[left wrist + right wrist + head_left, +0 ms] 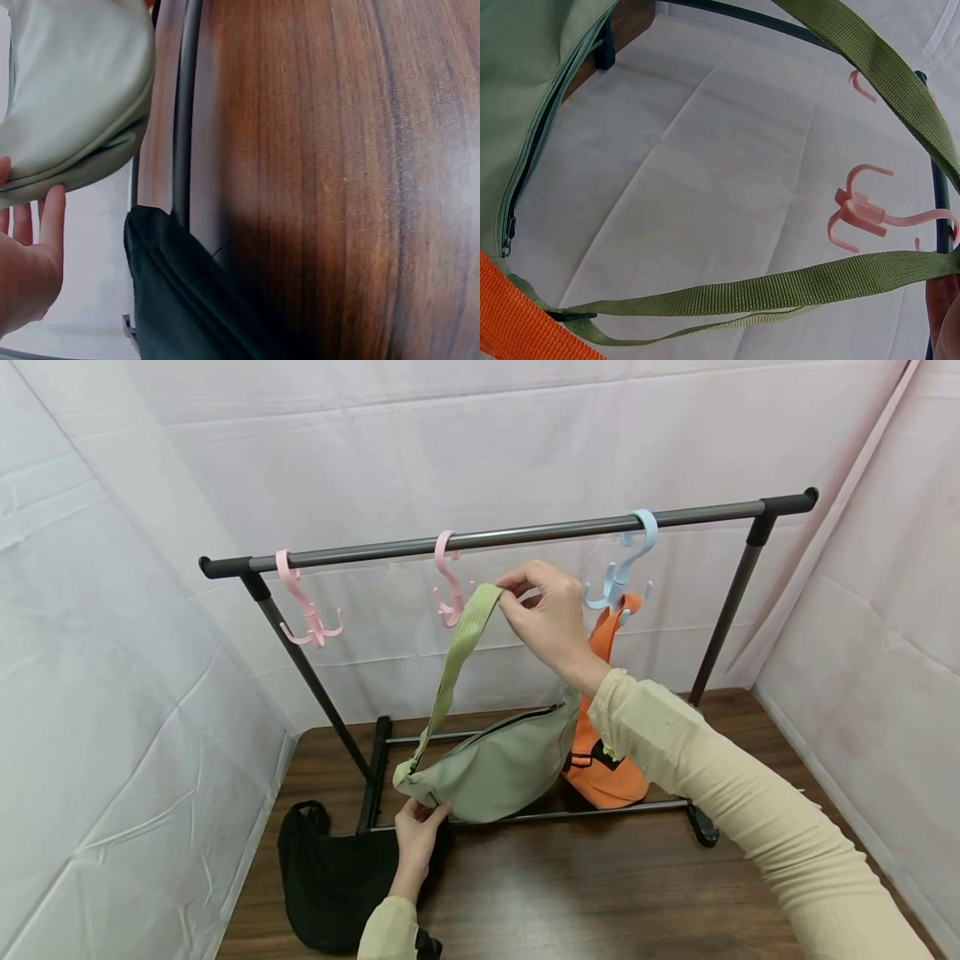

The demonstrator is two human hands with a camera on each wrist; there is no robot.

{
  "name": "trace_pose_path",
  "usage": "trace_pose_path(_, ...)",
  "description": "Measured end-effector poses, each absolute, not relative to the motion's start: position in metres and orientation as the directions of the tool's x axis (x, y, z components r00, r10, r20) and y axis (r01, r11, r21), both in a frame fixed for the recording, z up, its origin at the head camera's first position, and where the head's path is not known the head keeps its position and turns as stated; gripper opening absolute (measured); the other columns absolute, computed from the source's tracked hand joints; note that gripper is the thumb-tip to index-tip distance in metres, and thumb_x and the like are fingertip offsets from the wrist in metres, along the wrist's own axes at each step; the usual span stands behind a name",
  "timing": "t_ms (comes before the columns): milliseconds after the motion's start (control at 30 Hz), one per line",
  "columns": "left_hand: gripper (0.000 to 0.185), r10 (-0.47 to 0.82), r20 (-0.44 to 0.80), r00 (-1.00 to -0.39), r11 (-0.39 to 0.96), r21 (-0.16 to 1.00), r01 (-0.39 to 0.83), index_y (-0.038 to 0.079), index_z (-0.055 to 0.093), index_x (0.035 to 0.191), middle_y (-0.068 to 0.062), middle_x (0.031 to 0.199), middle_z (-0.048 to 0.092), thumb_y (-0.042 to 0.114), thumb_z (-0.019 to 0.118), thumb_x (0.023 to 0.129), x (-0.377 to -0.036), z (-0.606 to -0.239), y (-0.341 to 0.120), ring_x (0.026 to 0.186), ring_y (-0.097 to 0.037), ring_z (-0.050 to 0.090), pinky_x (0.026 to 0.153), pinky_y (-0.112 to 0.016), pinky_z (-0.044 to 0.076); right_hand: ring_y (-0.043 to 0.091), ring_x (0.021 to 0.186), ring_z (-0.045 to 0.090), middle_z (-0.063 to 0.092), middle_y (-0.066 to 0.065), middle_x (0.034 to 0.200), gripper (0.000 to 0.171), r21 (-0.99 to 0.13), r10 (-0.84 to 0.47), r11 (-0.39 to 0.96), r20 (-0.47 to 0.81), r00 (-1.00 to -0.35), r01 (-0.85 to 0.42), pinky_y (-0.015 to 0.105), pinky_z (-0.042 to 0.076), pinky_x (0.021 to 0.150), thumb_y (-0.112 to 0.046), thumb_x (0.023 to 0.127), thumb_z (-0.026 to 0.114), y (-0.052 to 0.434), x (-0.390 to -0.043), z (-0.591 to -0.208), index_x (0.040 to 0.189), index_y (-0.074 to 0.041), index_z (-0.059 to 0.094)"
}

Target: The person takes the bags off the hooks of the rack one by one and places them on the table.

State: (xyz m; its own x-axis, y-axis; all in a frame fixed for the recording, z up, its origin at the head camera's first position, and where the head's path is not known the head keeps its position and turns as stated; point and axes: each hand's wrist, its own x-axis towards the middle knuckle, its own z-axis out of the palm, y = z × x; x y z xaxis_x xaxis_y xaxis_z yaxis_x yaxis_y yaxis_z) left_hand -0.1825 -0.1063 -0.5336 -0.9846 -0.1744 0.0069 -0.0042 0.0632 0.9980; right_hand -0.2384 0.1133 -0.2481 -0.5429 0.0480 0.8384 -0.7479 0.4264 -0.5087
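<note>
Nearest, a black bag is laid toward the near left corner of the wooden surface, partly hidden by the left arm. By the left hand the lower edge of a green waist bag is pinched near its left end; the bag is held up between the rack's two uprights. Its strap is pinched at the crest by the right hand, thumb against fingers, below the rail and near the middle pink hook. For good control, the bag's weight should be borne from below and the loop spread wide, free of twists. Beyond, toward the rail's right end, an orange bag is hung from a blue hook. The seam under the green bag is shown clearly only in the left wrist view; the zip pull and a second, slack strap run are revealed in the right wrist view, where the right hand's pinch is cut off.
</note>
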Motion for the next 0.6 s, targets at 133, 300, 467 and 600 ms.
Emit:
trace_pose_path(133, 0.025, -0.176, 0.084, -0.981, 0.057, 0.996, 0.075, -0.003, 0.061, 0.101, -0.007, 0.091, 0.064, 0.003, 0.068, 0.078, -0.180, -0.533, -0.110, 0.081, -0.014, 0.060, 0.069, -0.021, 0.048, 0.011, 0.068, 0.058, 0.063, 0.007, 0.076, 0.017, -0.535, 0.043, 0.426, 0.818, -0.574, -0.730, 0.021, 0.050, 0.059, 0.007, 0.077, 0.054, 0.114, -0.237, -0.244, 0.081, -0.001, 0.069)
trace_pose_path(300, 0.024, -0.171, 0.145, -0.975, 0.057, 0.989, 0.137, -0.003, 0.062, 0.101, -0.002, 0.091, 0.065, 0.003, 0.069, 0.078, -0.171, -0.523, -0.119, 0.085, -0.013, 0.061, 0.072, -0.021, 0.049, 0.011, 0.067, 0.059, 0.063, 0.007, 0.076, 0.016, -0.537, 0.022, 0.452, 0.805, -0.593, -0.712, 0.022, 0.051, 0.059, 0.006, 0.078, 0.055, 0.115, -0.235, -0.241, 0.081, -0.002, 0.069)
trace_pose_path(467, 0.022, -0.179, 0.186, -0.966, 0.059, 0.982, 0.178, -0.004, 0.061, 0.098, 0.007, 0.087, 0.064, 0.002, 0.068, 0.078, -0.161, -0.514, -0.130, 0.083, -0.008, 0.060, 0.071, -0.020, 0.048, 0.010, 0.069, 0.058, 0.063, 0.005, 0.077, 0.015, -0.549, -0.008, 0.467, 0.781, -0.624, -0.693, 0.023, 0.051, 0.060, 0.003, 0.079, 0.055, 0.114, -0.233, -0.243, 0.083, -0.003, 0.069)
trace_pose_path(600, 0.021, -0.193, 0.200, -0.961, 0.054, 0.980, 0.193, -0.004, 0.062, 0.098, 0.010, 0.087, 0.065, -0.001, 0.068, 0.077, -0.152, -0.510, -0.139, 0.083, -0.009, 0.061, 0.071, -0.020, 0.048, 0.009, 0.070, 0.057, 0.062, 0.004, 0.078, 0.014, -0.555, -0.048, 0.487, 0.754, -0.655, -0.675, 0.024, 0.051, 0.061, 0.001, 0.081, 0.055, 0.113, -0.234, -0.248, 0.084, -0.004, 0.068)
